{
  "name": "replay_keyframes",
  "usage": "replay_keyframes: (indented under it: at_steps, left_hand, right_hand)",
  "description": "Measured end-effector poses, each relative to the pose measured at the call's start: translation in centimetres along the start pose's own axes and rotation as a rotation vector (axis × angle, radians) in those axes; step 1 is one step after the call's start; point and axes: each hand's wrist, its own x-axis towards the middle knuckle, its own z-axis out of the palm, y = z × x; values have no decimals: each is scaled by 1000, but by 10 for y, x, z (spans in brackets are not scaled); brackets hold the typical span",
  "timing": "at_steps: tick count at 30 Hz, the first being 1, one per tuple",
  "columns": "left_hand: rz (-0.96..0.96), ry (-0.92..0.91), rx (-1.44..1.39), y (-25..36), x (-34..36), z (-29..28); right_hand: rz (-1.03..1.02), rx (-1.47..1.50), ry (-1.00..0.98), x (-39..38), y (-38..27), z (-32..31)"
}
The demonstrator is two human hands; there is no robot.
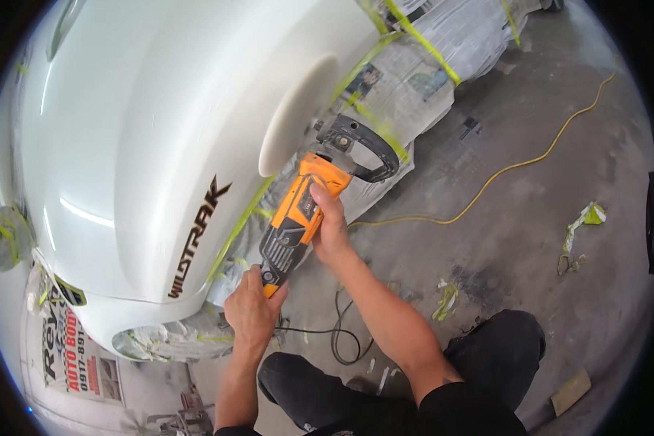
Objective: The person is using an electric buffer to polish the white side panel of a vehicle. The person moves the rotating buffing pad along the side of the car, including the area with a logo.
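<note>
An orange and black polisher [291,231] slants up and away from me along the edge of a glossy white vehicle body panel [174,123]. Its round off-white foam pad [296,116] faces the panel; whether it presses on the surface I cannot tell. My left hand [253,304] is wrapped round the tool's rear end. Further up, my right hand [330,227] grips the body from the right side, thumb along the top. A black loop handle [376,151] near the pad has no hand on it. Dark lettering [198,236] marks the panel left of the tool.
Newspaper masking [436,73] with yellow-green tape covers the vehicle's lower side. A yellow cord [498,174] runs over the grey floor, and a black cable [336,338] coils before my knees. Crumpled tape scraps [447,299] lie around. A wrapped mirror [6,238] sticks out far left.
</note>
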Motion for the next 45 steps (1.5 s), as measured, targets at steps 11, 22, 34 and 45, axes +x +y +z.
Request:
replay_keyframes:
  at_steps: [11,22,34,45]
  left_hand:
    - [11,12,-97,96,82,9]
    - [25,29,-125,80,73,5]
    - [-71,-94,-25,-83,-66,6]
    - [-267,-160,127,-149,-169,-8]
  right_hand:
    - [-105,-61,-65,71,-110,-16]
    - [-120,-113,-65,58,-98,1]
    - [156,-25,-19,-46,108,-25]
    - [530,77,-37,-133,207,-16]
